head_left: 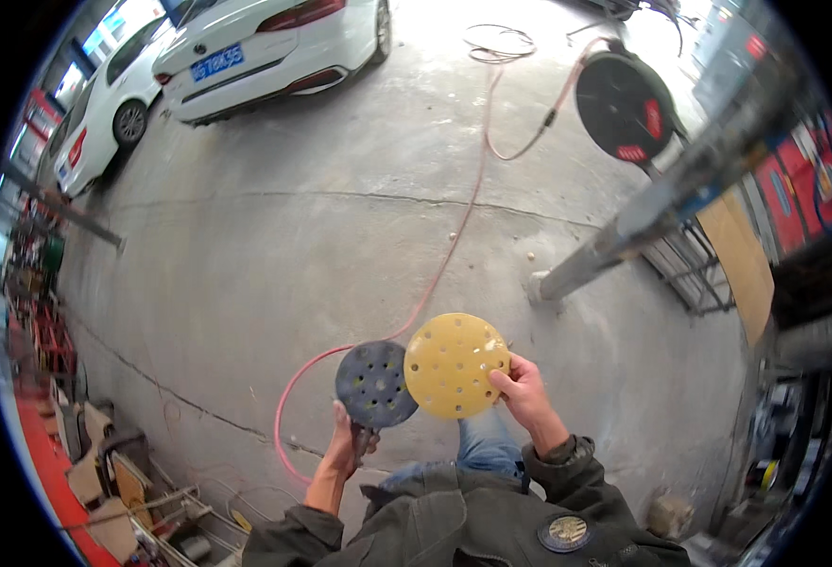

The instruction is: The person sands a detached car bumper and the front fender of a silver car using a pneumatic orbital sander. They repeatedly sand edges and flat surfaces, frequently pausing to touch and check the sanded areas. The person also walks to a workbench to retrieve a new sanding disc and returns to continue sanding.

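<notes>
My left hand (345, 437) is closed around the handle of an orbital sander, whose round dark backing pad (375, 386) with several holes faces up. A yellow sanding disc (455, 367), also pierced with several holes, is pinched at its right edge between the thumb and fingers of my right hand (527, 389). The disc's left edge overlaps the right edge of the pad; I cannot tell whether they touch. Much of the sander's body is hidden beneath the pad. A pink-red air hose (283, 402) curves on the left, close to the sander.
Across the concrete floor (274, 255) the hose leads to a dark round hose reel (626, 106). A grey metal post (614, 241) stands at right, beside a cardboard sheet (739, 260). Two white cars, the nearer one (269, 59) included, are parked far left. Scrap and frames (142, 482) lie lower left.
</notes>
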`<state>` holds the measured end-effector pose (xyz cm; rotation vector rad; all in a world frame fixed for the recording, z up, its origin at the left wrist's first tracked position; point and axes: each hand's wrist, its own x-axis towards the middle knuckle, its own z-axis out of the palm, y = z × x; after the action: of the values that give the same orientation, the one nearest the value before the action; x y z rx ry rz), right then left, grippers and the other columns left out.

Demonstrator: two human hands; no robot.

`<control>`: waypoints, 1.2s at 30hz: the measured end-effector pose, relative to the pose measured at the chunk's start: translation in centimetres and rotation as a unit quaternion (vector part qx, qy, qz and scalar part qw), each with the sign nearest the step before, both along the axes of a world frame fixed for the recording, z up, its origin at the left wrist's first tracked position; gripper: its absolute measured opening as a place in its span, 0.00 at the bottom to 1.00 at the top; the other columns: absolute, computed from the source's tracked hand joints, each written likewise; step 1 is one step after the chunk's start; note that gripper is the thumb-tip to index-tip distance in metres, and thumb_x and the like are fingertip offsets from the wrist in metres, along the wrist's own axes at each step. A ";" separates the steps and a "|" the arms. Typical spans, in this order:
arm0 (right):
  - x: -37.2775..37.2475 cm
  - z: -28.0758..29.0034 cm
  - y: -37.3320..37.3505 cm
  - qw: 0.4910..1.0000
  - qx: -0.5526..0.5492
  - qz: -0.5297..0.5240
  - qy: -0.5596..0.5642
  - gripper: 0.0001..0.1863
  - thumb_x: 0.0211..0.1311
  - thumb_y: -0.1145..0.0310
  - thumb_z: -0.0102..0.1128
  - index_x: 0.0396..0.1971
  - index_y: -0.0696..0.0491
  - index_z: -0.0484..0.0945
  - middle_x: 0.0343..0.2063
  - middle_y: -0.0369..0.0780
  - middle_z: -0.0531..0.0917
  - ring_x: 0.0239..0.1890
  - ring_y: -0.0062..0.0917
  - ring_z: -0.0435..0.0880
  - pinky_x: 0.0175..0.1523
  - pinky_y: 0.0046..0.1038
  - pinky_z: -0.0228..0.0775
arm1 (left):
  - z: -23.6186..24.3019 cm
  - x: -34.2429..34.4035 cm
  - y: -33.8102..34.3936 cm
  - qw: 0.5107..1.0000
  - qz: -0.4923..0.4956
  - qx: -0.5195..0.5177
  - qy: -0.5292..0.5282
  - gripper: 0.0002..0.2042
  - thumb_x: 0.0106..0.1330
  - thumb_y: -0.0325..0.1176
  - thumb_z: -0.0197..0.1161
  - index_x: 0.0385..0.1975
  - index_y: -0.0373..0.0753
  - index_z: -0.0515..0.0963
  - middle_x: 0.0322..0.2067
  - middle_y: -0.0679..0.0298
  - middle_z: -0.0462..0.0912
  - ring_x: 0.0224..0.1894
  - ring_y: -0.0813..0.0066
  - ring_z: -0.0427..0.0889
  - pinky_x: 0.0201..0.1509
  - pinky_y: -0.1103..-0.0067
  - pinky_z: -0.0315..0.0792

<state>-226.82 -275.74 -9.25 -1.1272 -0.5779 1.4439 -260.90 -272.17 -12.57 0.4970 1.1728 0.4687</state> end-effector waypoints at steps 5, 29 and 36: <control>5.6 3.2 12.0 0.990 -0.005 0.095 0.101 0.18 0.71 0.70 0.63 0.57 0.61 0.79 0.43 0.36 0.87 0.41 0.17 0.84 0.45 0.23 0.77 | 3.6 9.4 9.6 0.998 0.042 -0.004 -0.054 0.42 0.67 0.80 0.34 0.45 0.43 0.74 0.29 0.68 0.76 0.26 0.80 0.73 0.24 0.82 0.66; 27.5 21.2 70.8 0.939 -0.003 0.017 -0.343 0.12 0.58 0.79 0.70 0.42 0.64 0.86 0.32 0.43 0.91 0.33 0.18 0.88 0.39 0.23 0.79 | 5.5 38.0 73.7 0.970 -0.173 0.124 -0.118 0.38 0.71 0.76 0.37 0.50 0.43 0.70 0.24 0.70 0.71 0.20 0.85 0.69 0.18 0.84 0.60; 38.8 15.4 89.8 0.956 -0.030 0.084 -0.279 0.11 0.59 0.78 0.72 0.42 0.64 0.87 0.35 0.40 0.90 0.37 0.19 0.87 0.43 0.26 0.81 | 5.8 47.0 92.8 0.976 -0.182 0.058 -0.108 0.39 0.71 0.77 0.32 0.49 0.43 0.73 0.26 0.70 0.73 0.23 0.84 0.72 0.22 0.84 0.66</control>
<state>-188.00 -185.89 6.17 -1.5794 -1.0504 1.2842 -213.90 -179.32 -6.81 0.7275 0.8242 0.2665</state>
